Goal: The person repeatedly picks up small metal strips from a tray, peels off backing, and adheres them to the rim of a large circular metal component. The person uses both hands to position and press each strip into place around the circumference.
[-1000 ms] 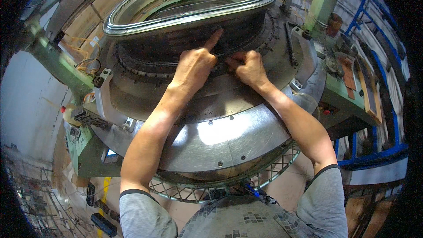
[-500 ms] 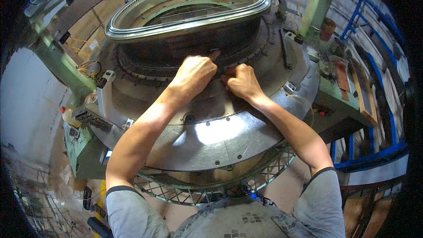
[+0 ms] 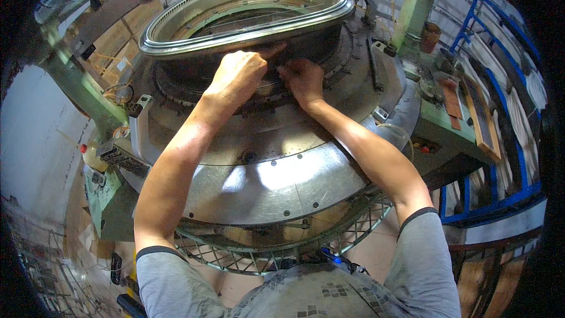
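Observation:
A large round machine that looks like a circular knitting machine stands before me, with a dark cylinder [image 3: 194, 66] under a shiny metal ring [image 3: 247, 36]. My left hand [image 3: 238, 75] is at the front of the cylinder, just below the ring. Its fingers are curled, except one that reaches to the right along the dark wall; the palm side is hidden. Close by on the right, my right hand [image 3: 304, 80] has its fingertips pinched together in shadow beside the cylinder. Whatever either hand may hold is too small or hidden to make out.
A broad steel plate [image 3: 276, 191] with screws curves in front of me. Green posts [image 3: 416, 9] rise at both sides. On the right are a green side table [image 3: 438, 126] with a wooden frame [image 3: 481, 118] and a blue rack [image 3: 496, 76] with white material.
Both hands have moved up and slightly left, from the lower edge of the cylinder closer to the shiny ring. Their fingers stay curled. The view has shifted a little.

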Tool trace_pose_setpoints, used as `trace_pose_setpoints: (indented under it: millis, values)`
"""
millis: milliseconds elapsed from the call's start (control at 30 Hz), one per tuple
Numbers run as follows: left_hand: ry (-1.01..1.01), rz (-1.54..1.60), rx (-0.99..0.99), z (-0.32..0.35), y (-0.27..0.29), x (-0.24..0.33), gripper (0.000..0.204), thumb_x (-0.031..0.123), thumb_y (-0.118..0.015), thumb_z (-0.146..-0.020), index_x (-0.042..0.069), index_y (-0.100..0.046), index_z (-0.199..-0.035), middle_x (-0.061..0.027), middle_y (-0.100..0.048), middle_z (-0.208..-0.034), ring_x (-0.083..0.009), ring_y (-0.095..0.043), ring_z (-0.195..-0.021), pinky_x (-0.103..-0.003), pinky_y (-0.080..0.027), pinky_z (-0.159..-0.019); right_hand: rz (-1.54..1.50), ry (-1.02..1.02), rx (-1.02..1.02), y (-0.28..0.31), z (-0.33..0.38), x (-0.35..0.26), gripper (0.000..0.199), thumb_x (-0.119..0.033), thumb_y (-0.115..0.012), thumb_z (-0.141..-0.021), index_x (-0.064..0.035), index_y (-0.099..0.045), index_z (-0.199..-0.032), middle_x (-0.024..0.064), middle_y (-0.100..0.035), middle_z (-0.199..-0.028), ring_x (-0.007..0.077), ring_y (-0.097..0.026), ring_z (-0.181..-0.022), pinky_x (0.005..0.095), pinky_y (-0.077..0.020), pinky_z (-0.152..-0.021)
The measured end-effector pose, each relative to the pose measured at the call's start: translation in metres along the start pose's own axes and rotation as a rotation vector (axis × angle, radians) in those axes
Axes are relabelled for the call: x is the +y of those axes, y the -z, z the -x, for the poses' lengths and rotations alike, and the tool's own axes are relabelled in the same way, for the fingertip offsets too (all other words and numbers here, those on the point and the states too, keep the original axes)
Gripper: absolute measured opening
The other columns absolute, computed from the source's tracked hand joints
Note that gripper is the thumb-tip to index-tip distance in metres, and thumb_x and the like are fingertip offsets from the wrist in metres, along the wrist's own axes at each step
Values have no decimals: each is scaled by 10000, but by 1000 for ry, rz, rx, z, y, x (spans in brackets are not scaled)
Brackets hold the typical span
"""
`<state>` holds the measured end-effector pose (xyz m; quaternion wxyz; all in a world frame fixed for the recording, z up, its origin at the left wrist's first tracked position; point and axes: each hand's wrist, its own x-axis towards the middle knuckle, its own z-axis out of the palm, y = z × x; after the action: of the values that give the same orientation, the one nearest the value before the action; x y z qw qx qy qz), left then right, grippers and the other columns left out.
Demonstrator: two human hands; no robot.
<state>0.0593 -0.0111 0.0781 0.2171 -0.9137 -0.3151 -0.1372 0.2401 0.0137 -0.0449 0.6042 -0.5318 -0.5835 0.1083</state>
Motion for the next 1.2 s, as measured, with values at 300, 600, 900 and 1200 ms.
trace_pose_setpoints:
  millis: [300,600,900,1200]
  values:
    - [-44,1,6,1,-2,-9,104,-1,-623,-756,15,-679,-670,-230,-654,-716,-398,-688,-673,-465,-559,-575,688,337,-77,32,-28,-15,410,-471,-804,-784,-67,-769,-838,155,-716,-720,294,-715,-621,391,-560,-577]
    - [-63,-35,-54,3,-4,-11,102,6,-625,-745,16,-669,-654,-216,-650,-696,-387,-685,-671,-457,-564,-597,723,343,-139,42,-35,-37,653,-713,-725,-703,-84,-756,-872,157,-710,-732,359,-714,-686,453,-578,-608]
    - [-61,-111,30,9,-11,-14,109,37,-651,-742,17,-699,-646,-201,-672,-690,-338,-712,-667,-416,-575,-599,-690,-132,-471,27,-24,-21,377,-292,-714,-916,-34,-657,-1186,147,-717,-1025,249,-707,-900,384,-580,-788]
    - [-42,-132,11,20,-10,-17,100,24,-648,-745,13,-705,-664,-193,-664,-676,-332,-717,-675,-401,-579,-596,-795,-501,-479,37,-23,-39,190,-120,-608,-968,-26,-680,-1117,100,-724,-1015,201,-672,-904,352,-556,-838]
